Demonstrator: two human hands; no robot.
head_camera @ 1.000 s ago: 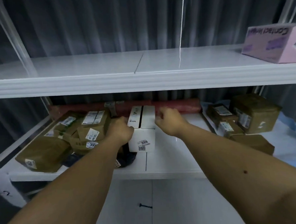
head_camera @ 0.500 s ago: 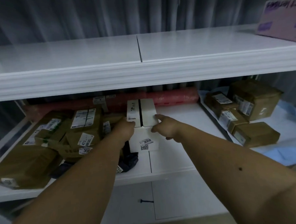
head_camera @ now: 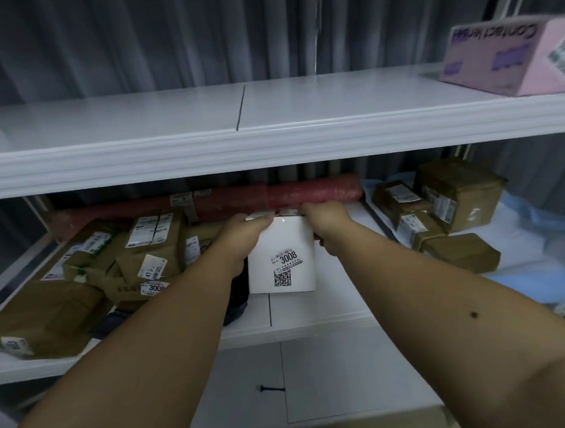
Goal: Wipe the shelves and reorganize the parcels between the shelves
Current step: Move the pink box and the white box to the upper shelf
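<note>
Two hands are engaged on one white box (head_camera: pixel 281 256), which is positioned on the middle shelf (head_camera: pixel 312 317) near its centre seam. The left hand (head_camera: pixel 243 238) is closed around the box's upper left edge, and the right hand (head_camera: pixel 329 223) is closed around the upper right edge; the label face marked 3008 is turned toward the camera. Whether the box's base rests on the shelf cannot be determined. Bare shelf surface is available in front of the box and to its right, up to the front lip. Directly behind the hands, a long red roll (head_camera: pixel 273 196) is laid along the back of the shelf. To the left, the space is occupied by a crowded pile of brown parcels (head_camera: pixel 120 265), with a dark bag (head_camera: pixel 236 301) lodged between that pile and the box, just beside the left forearm. To the right, well apart from the box, a second group of brown parcels (head_camera: pixel 444 212) is stacked beside a pale blue sheet (head_camera: pixel 538 243). Overhead clearance is limited by the upper shelf (head_camera: pixel 205 146), the surface of which is largely bare, with a pink carton (head_camera: pixel 512 57) at its right end.
</note>
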